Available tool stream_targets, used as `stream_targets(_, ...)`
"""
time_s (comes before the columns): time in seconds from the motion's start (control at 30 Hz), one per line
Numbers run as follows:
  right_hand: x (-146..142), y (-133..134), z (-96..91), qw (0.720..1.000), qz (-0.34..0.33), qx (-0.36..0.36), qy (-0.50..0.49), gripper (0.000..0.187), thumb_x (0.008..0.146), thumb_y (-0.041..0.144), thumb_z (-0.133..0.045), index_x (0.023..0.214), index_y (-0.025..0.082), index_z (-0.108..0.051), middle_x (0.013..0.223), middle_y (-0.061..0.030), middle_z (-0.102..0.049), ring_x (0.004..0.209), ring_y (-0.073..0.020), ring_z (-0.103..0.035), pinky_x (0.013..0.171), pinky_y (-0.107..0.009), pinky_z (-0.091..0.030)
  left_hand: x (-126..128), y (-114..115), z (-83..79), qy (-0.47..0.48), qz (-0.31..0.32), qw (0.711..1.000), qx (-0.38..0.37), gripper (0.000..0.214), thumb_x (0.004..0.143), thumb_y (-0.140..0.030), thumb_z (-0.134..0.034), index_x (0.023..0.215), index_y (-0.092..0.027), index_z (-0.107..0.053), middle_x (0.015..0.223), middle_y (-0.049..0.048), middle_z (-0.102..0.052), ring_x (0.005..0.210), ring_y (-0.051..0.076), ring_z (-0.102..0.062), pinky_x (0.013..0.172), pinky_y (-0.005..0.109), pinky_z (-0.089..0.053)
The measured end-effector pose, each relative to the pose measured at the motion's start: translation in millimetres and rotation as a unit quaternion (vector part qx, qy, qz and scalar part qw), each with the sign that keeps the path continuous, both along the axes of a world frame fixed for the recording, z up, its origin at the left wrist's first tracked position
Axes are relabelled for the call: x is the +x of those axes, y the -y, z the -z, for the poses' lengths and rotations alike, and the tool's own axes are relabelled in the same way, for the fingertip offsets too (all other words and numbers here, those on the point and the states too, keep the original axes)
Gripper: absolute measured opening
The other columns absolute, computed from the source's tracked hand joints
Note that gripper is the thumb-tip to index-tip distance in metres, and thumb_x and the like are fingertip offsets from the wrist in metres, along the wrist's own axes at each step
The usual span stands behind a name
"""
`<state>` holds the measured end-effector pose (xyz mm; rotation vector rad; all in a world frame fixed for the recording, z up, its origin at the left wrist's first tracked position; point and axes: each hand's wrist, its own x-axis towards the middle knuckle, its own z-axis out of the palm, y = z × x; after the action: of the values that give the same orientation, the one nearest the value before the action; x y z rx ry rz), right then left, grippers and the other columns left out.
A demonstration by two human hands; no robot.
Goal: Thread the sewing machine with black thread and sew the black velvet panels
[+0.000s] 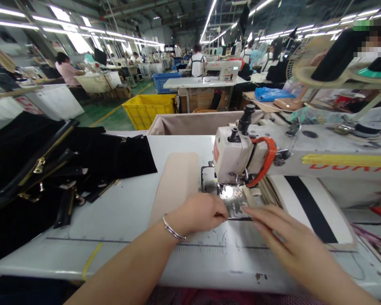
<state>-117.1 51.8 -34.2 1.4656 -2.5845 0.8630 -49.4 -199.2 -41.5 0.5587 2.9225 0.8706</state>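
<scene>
I sit at a white sewing machine (241, 156) with an orange guard. My left hand (201, 213), a silver bangle on its wrist, rests on the table just in front of the needle plate (238, 203); its fingers are curled in a pinch at the plate's edge, and what they hold is too small to make out. My right hand (282, 237) lies to the right of it with fingers stretched flat toward the plate, slightly blurred. A beige panel (178, 182) lies left of the machine under my left wrist.
A heap of black fabric pieces with gold zippers (51, 178) covers the table's left side. A striped black-and-white piece (307, 207) lies right of the needle. Behind stand a beige bin (190, 123), a yellow crate (149, 108) and other workers at machines.
</scene>
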Motion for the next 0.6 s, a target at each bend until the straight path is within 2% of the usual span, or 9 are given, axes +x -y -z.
stream_targets(0.1, 1.6, 55.9, 20.5, 0.994, -0.008, 0.111, 0.008, 0.044, 0.095, 0.023, -0.039, 0.138, 0.031, -0.045, 0.107, -0.0064, -0.057, 0.099, -0.0213, -0.057, 0.085, -0.039, -0.051, 0.7, 5.8, -5.3, 0.059, 0.013, 0.996, 0.064, 0.017, 0.075, -0.013, -0.060, 0.083, -0.017, -0.075, 0.074, -0.0002, -0.064, 0.070, 0.010, -0.056, 0.068, 0.022, -0.044)
stream_targets(0.17, 1.0, 77.5, 28.5, 0.986, 0.024, 0.163, -0.026, 0.042, 0.096, 0.025, -0.039, 0.136, 0.031, -0.048, 0.096, -0.0060, -0.056, 0.089, -0.0234, -0.057, 0.076, -0.040, -0.049, -0.9, 12.6, -9.0, 0.103, 0.000, 0.981, 0.166, 0.013, 0.074, -0.016, -0.063, 0.081, -0.015, -0.074, 0.073, 0.0004, -0.061, 0.065, 0.009, -0.053, 0.063, 0.021, -0.043)
stream_targets(0.2, 0.6, 82.8, 31.3, 0.983, 0.037, 0.176, -0.046, 0.040, 0.096, 0.027, -0.038, 0.134, 0.031, -0.050, 0.092, -0.0055, -0.055, 0.085, -0.0237, -0.057, 0.073, -0.040, -0.048, -2.5, 16.3, -10.0, 0.121, -0.028, 0.964, 0.234, 0.011, 0.074, -0.018, -0.065, 0.080, -0.014, -0.073, 0.075, 0.0010, -0.061, 0.064, 0.008, -0.053, 0.060, 0.021, -0.043)
stream_targets(0.27, -0.1, 85.5, 35.6, 0.982, 0.049, 0.169, -0.076, 0.039, 0.096, 0.027, -0.038, 0.133, 0.031, -0.051, 0.091, -0.0050, -0.055, 0.083, -0.0235, -0.056, 0.073, -0.040, -0.046, -6.7, 23.3, -9.7, 0.151, -0.119, 0.910, 0.368, 0.010, 0.073, -0.018, -0.065, 0.080, -0.011, -0.066, 0.077, 0.0022, -0.060, 0.058, 0.007, -0.053, 0.051, 0.019, -0.040)
stream_targets(0.33, -0.3, 82.6, 39.5, 0.985, 0.051, 0.142, -0.083, 0.038, 0.095, 0.026, -0.039, 0.131, 0.027, -0.051, 0.095, -0.0056, -0.056, 0.087, -0.0233, -0.056, 0.077, -0.040, -0.046, -11.2, 28.2, -6.9, 0.171, -0.208, 0.828, 0.491, 0.011, 0.072, -0.015, -0.062, 0.080, -0.011, -0.057, 0.082, 0.0034, -0.062, 0.055, 0.007, -0.056, 0.046, 0.018, -0.038)
stream_targets(0.4, -0.4, 79.0, 43.0, 0.990, 0.051, 0.113, -0.074, 0.033, 0.096, 0.028, -0.040, 0.125, 0.024, -0.055, 0.098, -0.0062, -0.057, 0.091, -0.0226, -0.056, 0.081, -0.039, -0.046, -14.2, 30.4, -3.7, 0.196, -0.242, 0.755, 0.577, 0.015, 0.072, -0.013, -0.061, 0.082, -0.012, -0.050, 0.090, 0.0062, -0.064, 0.061, 0.011, -0.063, 0.051, 0.020, -0.045)
stream_targets(0.43, -0.5, 77.6, 44.6, 0.992, 0.050, 0.095, -0.068, 0.030, 0.097, 0.030, -0.040, 0.121, 0.024, -0.058, 0.098, -0.0060, -0.058, 0.091, -0.0218, -0.056, 0.082, -0.038, -0.046, -14.7, 30.7, -2.7, 0.210, -0.234, 0.732, 0.604, 0.015, 0.073, -0.014, -0.061, 0.083, -0.012, -0.049, 0.093, 0.0081, -0.065, 0.066, 0.014, -0.066, 0.057, 0.022, -0.050)
stream_targets(0.5, -0.9, 75.5, 47.3, 0.996, 0.042, 0.056, -0.061, 0.028, 0.098, 0.032, -0.041, 0.113, 0.025, -0.062, 0.096, -0.0052, -0.059, 0.092, -0.0200, -0.056, 0.083, -0.036, -0.045, -14.0, 30.0, -2.1, 0.238, -0.201, 0.723, 0.617, 0.016, 0.076, -0.016, -0.061, 0.084, -0.012, -0.049, 0.088, 0.0091, -0.066, 0.069, 0.016, -0.067, 0.063, 0.025, -0.053)
stream_targets(0.6, -1.6, 74.0, 50.5, 0.998, 0.030, 0.011, -0.060, 0.027, 0.098, 0.033, -0.043, 0.112, 0.027, -0.065, 0.096, -0.0043, -0.060, 0.091, -0.0179, -0.056, 0.083, -0.033, -0.045, -11.1, 27.6, -2.8, 0.249, -0.155, 0.755, 0.586, 0.013, 0.078, -0.016, -0.060, 0.084, -0.012, -0.049, 0.074, 0.0055, -0.063, 0.057, 0.011, -0.061, 0.054, 0.020, -0.048)
